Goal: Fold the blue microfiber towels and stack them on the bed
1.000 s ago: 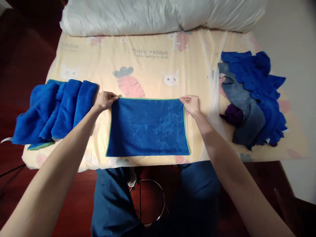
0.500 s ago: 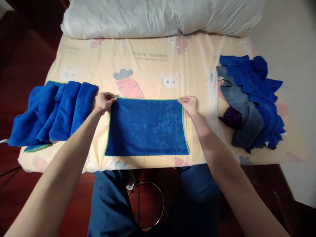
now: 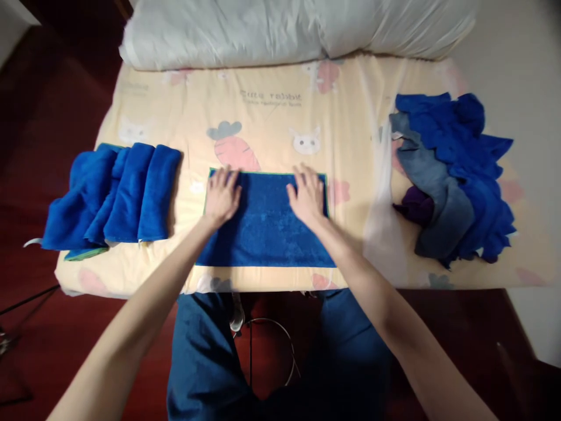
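A blue towel [image 3: 267,228] with a thin green edge lies flat in front of me, its long sides running left to right. My left hand [image 3: 222,194] rests palm down on its upper left part, fingers spread toward the far edge. On the upper right part lies my right hand [image 3: 307,193], also flat with the fingers apart. Neither hand grips the cloth. Left of the towel, several folded blue towels [image 3: 123,190] lean against one another in a row.
The towel lies on a bed with a yellow sheet [image 3: 272,128] printed with carrots and rabbits. At the right is a loose heap of blue cloths [image 3: 473,169], with a grey cloth [image 3: 447,204] and a purple cloth [image 3: 416,206]. A rolled white quilt [image 3: 298,32] spans the back.
Both hands have let go of the towel's far corners and moved inward onto its surface, fingers now spread. The view has shifted slightly.
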Available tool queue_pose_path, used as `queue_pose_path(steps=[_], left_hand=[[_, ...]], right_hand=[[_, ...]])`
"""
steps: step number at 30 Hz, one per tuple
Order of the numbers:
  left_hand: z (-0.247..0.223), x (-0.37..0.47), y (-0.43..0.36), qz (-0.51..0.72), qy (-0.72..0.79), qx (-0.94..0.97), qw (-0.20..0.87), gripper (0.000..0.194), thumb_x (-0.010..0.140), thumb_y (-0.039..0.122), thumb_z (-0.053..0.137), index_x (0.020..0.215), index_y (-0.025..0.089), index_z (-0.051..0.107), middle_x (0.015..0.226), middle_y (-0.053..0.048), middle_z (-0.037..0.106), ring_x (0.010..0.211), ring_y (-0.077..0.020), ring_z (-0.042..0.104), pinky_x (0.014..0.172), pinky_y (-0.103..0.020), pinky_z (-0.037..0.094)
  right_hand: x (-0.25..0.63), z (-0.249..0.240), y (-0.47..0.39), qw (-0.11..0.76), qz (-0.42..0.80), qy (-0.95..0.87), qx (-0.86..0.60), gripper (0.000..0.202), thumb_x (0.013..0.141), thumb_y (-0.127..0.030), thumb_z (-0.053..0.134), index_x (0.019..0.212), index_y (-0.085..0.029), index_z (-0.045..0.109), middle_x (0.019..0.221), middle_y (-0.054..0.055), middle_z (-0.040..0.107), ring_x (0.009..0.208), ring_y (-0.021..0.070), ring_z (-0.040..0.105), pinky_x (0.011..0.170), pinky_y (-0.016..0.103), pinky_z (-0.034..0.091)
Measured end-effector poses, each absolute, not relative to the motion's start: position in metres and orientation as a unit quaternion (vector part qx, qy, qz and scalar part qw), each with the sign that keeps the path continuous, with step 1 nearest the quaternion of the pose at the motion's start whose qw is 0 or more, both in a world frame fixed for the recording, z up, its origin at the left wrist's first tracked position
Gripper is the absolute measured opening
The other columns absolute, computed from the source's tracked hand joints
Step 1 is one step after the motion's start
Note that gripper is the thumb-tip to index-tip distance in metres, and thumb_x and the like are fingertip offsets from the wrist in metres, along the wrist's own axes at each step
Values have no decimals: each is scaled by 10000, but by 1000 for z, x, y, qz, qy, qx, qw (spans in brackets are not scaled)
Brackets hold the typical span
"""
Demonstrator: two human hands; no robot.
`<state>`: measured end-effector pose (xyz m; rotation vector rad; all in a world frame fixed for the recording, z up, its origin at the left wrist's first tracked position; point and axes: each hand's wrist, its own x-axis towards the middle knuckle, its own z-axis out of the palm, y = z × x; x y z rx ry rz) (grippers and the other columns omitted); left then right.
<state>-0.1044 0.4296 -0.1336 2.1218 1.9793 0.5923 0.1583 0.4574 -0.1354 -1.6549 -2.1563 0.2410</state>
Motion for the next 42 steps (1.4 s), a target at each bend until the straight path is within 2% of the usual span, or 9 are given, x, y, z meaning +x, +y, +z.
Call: queue_pose_path(steps=[5,9,12,15,22,26,30,37,42], left_hand=[[-156,-70,406,151,618,764,105,609,1001,456,353,1558,222,433,1682,-71,267,1575,-310,162,1280,-521,117],[-165,-101,415,178,672,713,94,656,990,528,369,1579,240,397,1694,-52,227,1582,-314,120,1284,-541,94],[-166,-127,428,189,695,686,104,674,985,550,374,1588,249,375,1691,-51,240,1584,-300,118,1283,-546,98],[-166,-138,437,198,705,672,108,696,979,574,377,1590,239,368,1693,-63,231,1586,-295,106,1284,-541,91],[-151,-94,396,189,665,717,91,679,989,477,383,1598,178,348,1688,-90,224,1587,-297,72,1298,-540,34],[-154,-45,337,177,619,758,103,653,1007,420,333,1613,179,310,1674,-109,223,1576,-289,136,1295,-545,122],[-156,-35,298,186,627,751,89,636,1015,426,315,1626,256,270,1673,-71,219,1568,-278,166,1288,-543,175],[-151,-80,279,190,665,719,69,649,999,493,377,1618,325,278,1680,-22,203,1570,-289,163,1289,-537,181],[-160,-99,262,199,694,691,41,652,1015,484,360,1602,200,342,1691,-83,184,1575,-309,158,1283,-549,160]], right_hand=[[136,-155,423,130,139,-827,-529,598,1037,-463,354,1585,-223,378,1693,57,250,1576,278,181,1283,522,130],[182,-173,438,145,130,-770,-608,643,1049,-484,331,1610,-170,312,1702,102,196,1584,290,147,1284,534,73],[213,-180,452,143,123,-746,-639,665,1057,-478,322,1605,-102,308,1692,148,199,1580,289,169,1289,489,84],[225,-183,460,149,118,-738,-648,669,1058,-474,314,1610,-97,290,1688,144,215,1578,266,179,1294,451,74],[183,-157,434,134,111,-745,-644,663,1040,-403,295,1578,-15,322,1677,198,202,1581,316,142,1279,541,-21],[137,-150,364,154,126,-806,-558,661,1037,-422,259,1627,-125,259,1686,95,212,1591,269,131,1297,529,45],[127,-156,320,153,130,-789,-580,653,1041,-463,247,1646,-222,208,1678,46,244,1580,238,185,1294,523,116],[166,-159,317,172,106,-751,-629,696,1040,-514,255,1626,-138,265,1681,112,221,1575,275,200,1288,523,142],[192,-170,307,171,71,-730,-658,726,1053,-512,211,1611,-49,259,1682,152,216,1577,271,192,1292,502,110]])
